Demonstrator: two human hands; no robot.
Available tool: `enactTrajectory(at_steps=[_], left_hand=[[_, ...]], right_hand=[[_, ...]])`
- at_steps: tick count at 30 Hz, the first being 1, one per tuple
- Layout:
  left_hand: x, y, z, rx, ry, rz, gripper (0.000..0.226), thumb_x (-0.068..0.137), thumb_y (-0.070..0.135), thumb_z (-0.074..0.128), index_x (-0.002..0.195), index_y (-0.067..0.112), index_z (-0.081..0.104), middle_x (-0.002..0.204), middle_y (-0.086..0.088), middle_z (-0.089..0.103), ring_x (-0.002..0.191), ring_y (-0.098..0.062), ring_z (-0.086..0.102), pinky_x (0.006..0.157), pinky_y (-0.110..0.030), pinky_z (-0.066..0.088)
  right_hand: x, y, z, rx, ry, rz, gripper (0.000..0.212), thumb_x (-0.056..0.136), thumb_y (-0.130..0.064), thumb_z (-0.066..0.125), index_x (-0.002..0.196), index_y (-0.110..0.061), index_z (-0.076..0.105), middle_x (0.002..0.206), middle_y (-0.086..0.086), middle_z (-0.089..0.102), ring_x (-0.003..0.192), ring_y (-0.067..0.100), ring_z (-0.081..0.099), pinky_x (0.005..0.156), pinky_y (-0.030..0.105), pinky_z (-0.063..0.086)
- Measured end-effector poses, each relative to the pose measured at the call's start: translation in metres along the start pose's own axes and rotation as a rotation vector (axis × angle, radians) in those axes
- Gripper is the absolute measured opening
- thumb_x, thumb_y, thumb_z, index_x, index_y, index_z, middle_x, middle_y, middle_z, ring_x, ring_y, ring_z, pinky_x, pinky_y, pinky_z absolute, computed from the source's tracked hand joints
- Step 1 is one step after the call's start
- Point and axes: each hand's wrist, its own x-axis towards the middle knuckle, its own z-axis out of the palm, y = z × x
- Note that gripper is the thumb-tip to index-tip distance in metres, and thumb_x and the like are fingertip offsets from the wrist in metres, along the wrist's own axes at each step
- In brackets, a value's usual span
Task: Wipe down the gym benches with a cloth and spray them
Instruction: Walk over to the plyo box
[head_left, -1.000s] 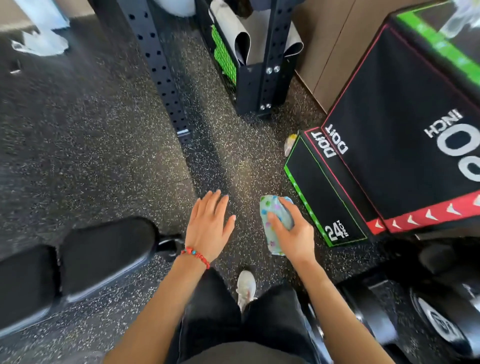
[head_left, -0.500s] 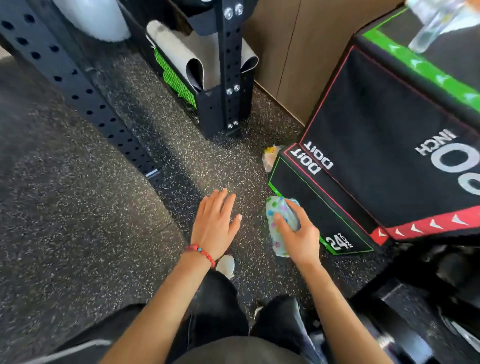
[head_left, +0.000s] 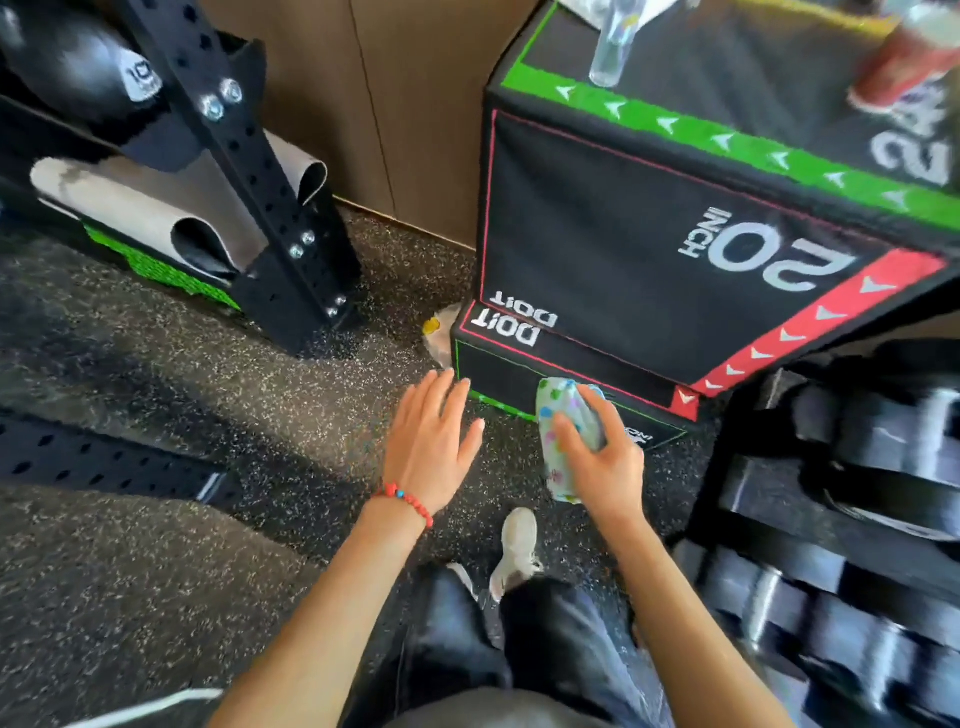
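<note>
Right hand (head_left: 605, 467) gripped the spotted cloth (head_left: 558, 441), bunched, at lower centre; left hand (head_left: 431, 447) spread flat, holding nothing. Clear bottle (head_left: 613, 44) on the plyo box (head_left: 649, 260), upper right, was blurred and cut off.

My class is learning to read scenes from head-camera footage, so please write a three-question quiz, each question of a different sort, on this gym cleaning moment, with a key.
1. True or false: the left hand holds nothing.
2. What does the right hand grip? A) a dumbbell B) a spotted cloth C) a shoe
3. Fill in: the clear bottle stands on top of the ____.

Key
1. True; its fingers are spread and free.
2. B
3. Black plyo box, near its green-edged rim.
</note>
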Motion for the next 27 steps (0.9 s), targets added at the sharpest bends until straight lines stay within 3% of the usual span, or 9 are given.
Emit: enactTrajectory(at_steps=[3, 6, 9, 13, 17, 21, 23, 27], left_hand=[[0.032, 0.011, 0.007, -0.012, -0.011, 0.073, 0.045, 0.092, 0.024, 0.053, 0.129, -0.002, 0.049, 0.136, -0.024, 0.047, 0.128, -0.038, 0.041, 0.108, -0.051, 0.030], [0.065, 0.023, 0.012, -0.002, -0.021, 0.130, 0.046, 0.091, 0.025, 0.055, 0.127, -0.003, 0.050, 0.133, -0.024, 0.049, 0.125, -0.038, 0.044, 0.105, -0.051, 0.034], [0.100, 0.032, 0.015, 0.008, -0.009, 0.164, 0.045, 0.088, 0.022, 0.061, 0.123, -0.004, 0.053, 0.130, -0.026, 0.052, 0.122, -0.040, 0.047, 0.102, -0.052, 0.035], [0.148, 0.044, 0.016, 0.006, 0.025, 0.171, 0.043, 0.083, 0.016, 0.066, 0.119, -0.005, 0.056, 0.125, -0.028, 0.055, 0.117, -0.043, 0.051, 0.099, -0.054, 0.037], [0.191, 0.055, 0.012, -0.028, 0.049, 0.158, 0.042, 0.087, 0.019, 0.062, 0.122, -0.004, 0.055, 0.129, -0.026, 0.052, 0.121, -0.042, 0.047, 0.102, -0.052, 0.035], [0.226, 0.059, 0.004, -0.055, 0.073, 0.140, 0.044, 0.088, 0.019, 0.060, 0.126, -0.003, 0.052, 0.134, -0.025, 0.048, 0.126, -0.041, 0.042, 0.105, -0.053, 0.033], [0.245, 0.061, -0.003, -0.072, 0.108, 0.153, 0.044, 0.087, 0.017, 0.062, 0.124, -0.004, 0.053, 0.132, -0.026, 0.049, 0.124, -0.042, 0.044, 0.104, -0.054, 0.034], [0.286, 0.063, -0.015, -0.105, 0.162, 0.188, 0.043, 0.088, 0.018, 0.059, 0.123, -0.005, 0.053, 0.131, -0.026, 0.050, 0.123, -0.043, 0.044, 0.102, -0.055, 0.036]], right_hand=[[0.021, 0.001, -0.013, 0.034, 0.078, 0.039, 0.038, 0.076, -0.041, 0.068, 0.110, -0.049, 0.053, 0.083, -0.043, 0.055, 0.080, -0.020, 0.052, 0.067, -0.005, 0.034], [0.046, 0.002, -0.022, 0.047, 0.135, 0.076, 0.038, 0.077, -0.042, 0.067, 0.113, -0.044, 0.055, 0.097, -0.032, 0.057, 0.084, -0.012, 0.052, 0.075, 0.008, 0.036], [0.076, -0.002, -0.028, 0.070, 0.176, 0.075, 0.039, 0.076, -0.042, 0.068, 0.113, -0.044, 0.054, 0.095, -0.041, 0.054, 0.083, -0.018, 0.049, 0.076, 0.008, 0.034], [0.121, -0.014, -0.036, 0.110, 0.168, 0.044, 0.038, 0.077, -0.037, 0.068, 0.114, -0.037, 0.057, 0.117, -0.018, 0.060, 0.094, -0.007, 0.055, 0.081, 0.005, 0.039], [0.162, -0.030, -0.048, 0.118, 0.157, 0.010, 0.036, 0.078, -0.037, 0.067, 0.113, -0.039, 0.057, 0.114, -0.021, 0.059, 0.092, -0.014, 0.055, 0.084, 0.014, 0.045], [0.195, -0.050, -0.054, 0.136, 0.168, 0.003, 0.036, 0.078, -0.038, 0.066, 0.113, -0.039, 0.057, 0.116, -0.011, 0.063, 0.095, -0.002, 0.059, 0.087, 0.021, 0.047], [0.210, -0.060, -0.055, 0.150, 0.184, 0.000, 0.035, 0.078, -0.038, 0.066, 0.111, -0.040, 0.058, 0.111, -0.013, 0.064, 0.091, -0.006, 0.059, 0.085, 0.018, 0.047], [0.238, -0.083, -0.056, 0.164, 0.229, -0.033, 0.035, 0.077, -0.038, 0.068, 0.111, -0.042, 0.058, 0.095, -0.028, 0.061, 0.084, -0.020, 0.054, 0.072, -0.001, 0.039]])
